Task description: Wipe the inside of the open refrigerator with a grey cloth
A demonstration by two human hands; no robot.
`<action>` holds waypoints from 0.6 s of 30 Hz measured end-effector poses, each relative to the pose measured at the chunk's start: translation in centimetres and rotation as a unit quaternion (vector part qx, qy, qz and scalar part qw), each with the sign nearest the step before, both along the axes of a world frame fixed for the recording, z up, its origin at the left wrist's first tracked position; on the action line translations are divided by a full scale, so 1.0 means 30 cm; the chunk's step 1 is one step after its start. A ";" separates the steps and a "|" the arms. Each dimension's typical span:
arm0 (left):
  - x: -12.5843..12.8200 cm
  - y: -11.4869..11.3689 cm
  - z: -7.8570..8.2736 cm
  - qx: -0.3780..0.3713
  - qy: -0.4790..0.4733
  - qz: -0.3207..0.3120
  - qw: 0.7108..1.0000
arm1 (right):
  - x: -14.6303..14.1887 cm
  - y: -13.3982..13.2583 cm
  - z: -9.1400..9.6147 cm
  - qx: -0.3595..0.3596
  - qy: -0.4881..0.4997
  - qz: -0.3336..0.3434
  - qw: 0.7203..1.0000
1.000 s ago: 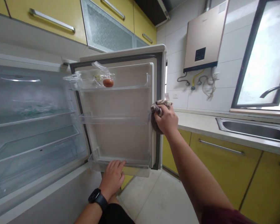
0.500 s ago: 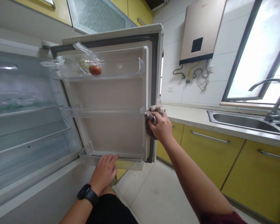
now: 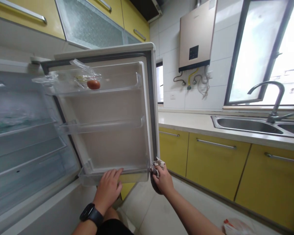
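Observation:
An open fridge door point(image 3: 112, 111) stands before me, its inner side facing me. My left hand point(image 3: 109, 184), a black watch on the wrist, holds the front rim of the clear bottom door shelf point(image 3: 137, 176), fingers over the edge. At the lower outer corner of the door, my right hand point(image 3: 164, 179) is closed around a bunched, patterned cloth point(image 3: 158, 164) pressed to the door's edge by the grey seal point(image 3: 153, 107). A darker part of the cloth hangs below the fingers. On the top door shelf point(image 3: 120, 86) lie a reddish-brown egg-shaped item point(image 3: 93, 84) and crumpled clear plastic point(image 3: 82, 67).
The fridge interior point(image 3: 19, 150) with glass shelves is at left. Yellow cabinets point(image 3: 215, 163) run along the right under a counter point(image 3: 186, 119) with a steel sink point(image 3: 247, 125). A plastic bag point(image 3: 237, 226) lies on the floor at lower right. A water heater point(image 3: 196, 36) hangs behind.
My right hand has slid down the door's outer edge with the cloth, from mid-height to the lower corner. My left hand stays on the bottom shelf. The view has shifted to the right.

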State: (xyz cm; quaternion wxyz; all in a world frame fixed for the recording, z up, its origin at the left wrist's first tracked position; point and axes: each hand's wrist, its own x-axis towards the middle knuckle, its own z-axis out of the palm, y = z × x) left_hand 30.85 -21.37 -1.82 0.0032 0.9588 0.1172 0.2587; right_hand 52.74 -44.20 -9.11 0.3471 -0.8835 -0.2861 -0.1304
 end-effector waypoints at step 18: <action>-0.072 0.053 -0.071 0.079 -0.048 -0.005 0.996 | 0.007 0.004 0.534 0.421 -0.111 0.020 0.900</action>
